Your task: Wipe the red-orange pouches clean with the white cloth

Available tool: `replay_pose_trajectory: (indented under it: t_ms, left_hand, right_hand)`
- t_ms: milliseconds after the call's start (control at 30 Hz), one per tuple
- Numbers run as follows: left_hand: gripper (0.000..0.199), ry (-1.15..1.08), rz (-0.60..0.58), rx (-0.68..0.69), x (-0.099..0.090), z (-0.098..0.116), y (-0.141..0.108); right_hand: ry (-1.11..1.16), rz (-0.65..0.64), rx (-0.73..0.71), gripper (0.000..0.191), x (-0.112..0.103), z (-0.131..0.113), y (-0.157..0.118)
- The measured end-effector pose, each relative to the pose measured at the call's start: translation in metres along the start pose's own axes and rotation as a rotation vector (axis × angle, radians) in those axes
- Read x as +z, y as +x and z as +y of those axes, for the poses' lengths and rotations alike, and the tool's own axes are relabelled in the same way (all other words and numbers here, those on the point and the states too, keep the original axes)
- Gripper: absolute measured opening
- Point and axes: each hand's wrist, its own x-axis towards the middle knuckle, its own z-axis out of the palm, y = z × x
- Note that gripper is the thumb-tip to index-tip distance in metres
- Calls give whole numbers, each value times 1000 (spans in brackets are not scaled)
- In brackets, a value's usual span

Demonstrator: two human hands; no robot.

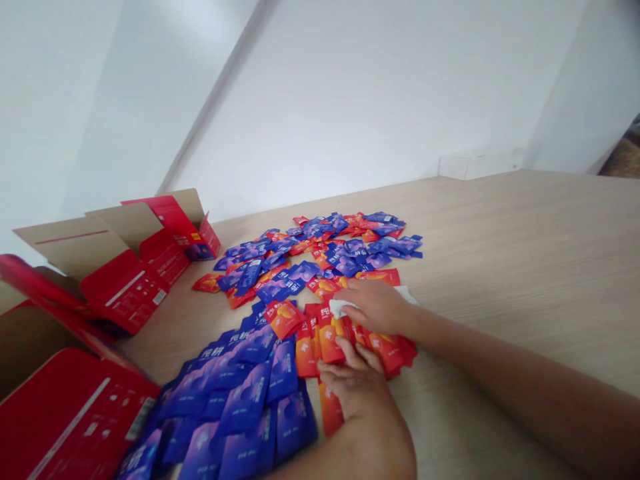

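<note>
My left hand (357,383) lies with fingers spread over a row of red-orange sachets (306,350), touching their tops. Just beyond it, my right hand (375,305) is closed over a thin white cloth or tissue (339,307), whose edges stick out on both sides of the hand. That cloth presses against the upper part of the same red row. One red sachet (284,319) sits askew between this row and a broad overlapping layer of blue-purple sachets (245,393) at the left. Part of the red row is hidden under my hands.
Farther back on the wooden table (500,267) spreads a loose mixed pile of blue and red sachets (345,257). Along the left side stand open red cardboard boxes (125,287), with another open red box (75,413) nearer. A white box (480,165) rests against the wall.
</note>
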Motion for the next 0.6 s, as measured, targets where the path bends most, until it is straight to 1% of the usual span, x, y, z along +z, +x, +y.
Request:
replay_pose_trajectory:
  t_ms: [67,133,200,267,333,433,500,600]
  left_hand:
    - [54,40,-8,7,-7,-1,0]
    - [59,88,-54,28,-15,-3,0]
    - [62,119,-124,44,-22,-5,0]
    - [63,123,-136,47,-22,-5,0]
    - [63,101,-88,38,-18,-4,0]
    - [63,73,-28,30,-7,-2,0]
    - [62,84,-15,33,-3,-1,-1]
    - [61,102,-1,34,-1,0,0]
  right_hand:
    - [32,39,-42,31,-7,-4,-1]
    - [68,59,-107,30,-11,-9,-2]
    - [89,26,-173,28,-11,-14,-3]
    - [99,-34,-215,26,-6,-14,-3]
    - [91,-73,-203,25,1,-10,-3]
    - [45,-50,-100,27,7,-1,-1]
    - [19,-20,-56,28,5,1,-1]
    - [25,42,-69,28,-3,-4,-2]
